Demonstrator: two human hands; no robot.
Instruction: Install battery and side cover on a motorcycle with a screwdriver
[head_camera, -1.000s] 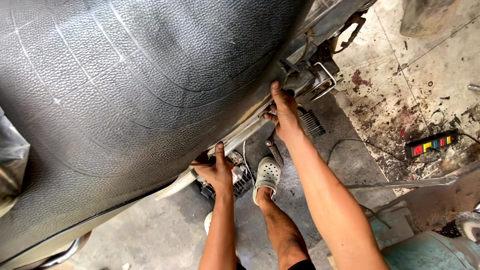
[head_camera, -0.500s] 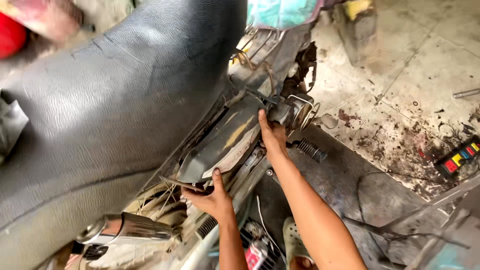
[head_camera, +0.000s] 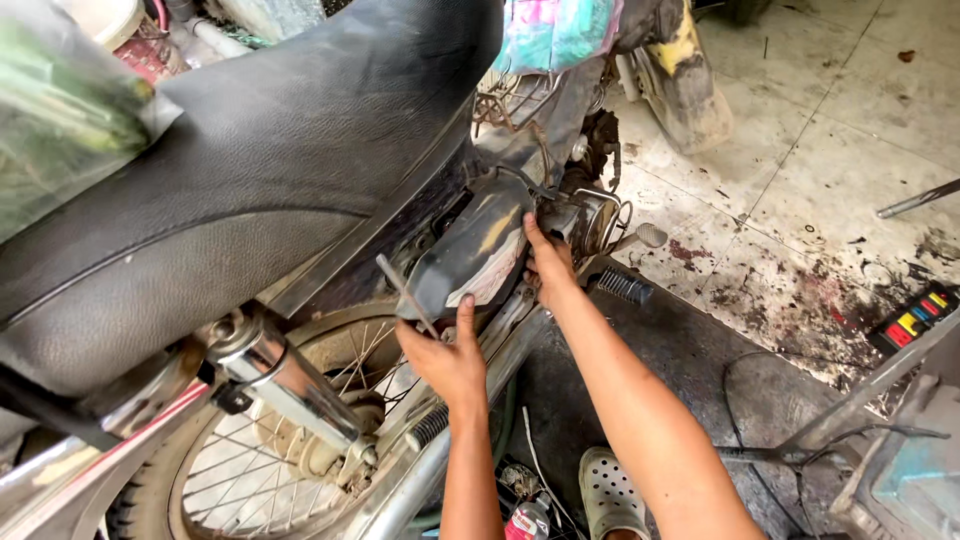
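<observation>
Side cover (head_camera: 470, 255), a dark plastic panel with worn, pale patches, sits under the black motorcycle seat (head_camera: 250, 170), just left of frame centre. Our left hand (head_camera: 447, 360) grips its lower edge from the 6 o'clock side, thumb up against the panel, and a thin metal rod (head_camera: 405, 292) sticks up past the hand toward 11 o'clock; we think the hand holds that rod too, but the grip is partly hidden. Our right hand (head_camera: 548, 265) clasps the cover's right edge at its 3 o'clock side, fingers curled round it.

Compared with half a second ago, the view has swung so that more of the bike shows: the chrome shock absorber (head_camera: 285, 385) and the spoked rear wheel (head_camera: 270, 450) now fill the 7 o'clock corner, where before only a sliver of chrome showed. The cover has turned more upright and shows more of its face. Both hands keep their places on its edges.

At 3 o'clock of the right hand a ribbed footpeg (head_camera: 625, 287) juts out over the stained tiled floor (head_camera: 800, 200). Our foot in a pale perforated clog (head_camera: 610, 495) stands at 5 o'clock.
</observation>
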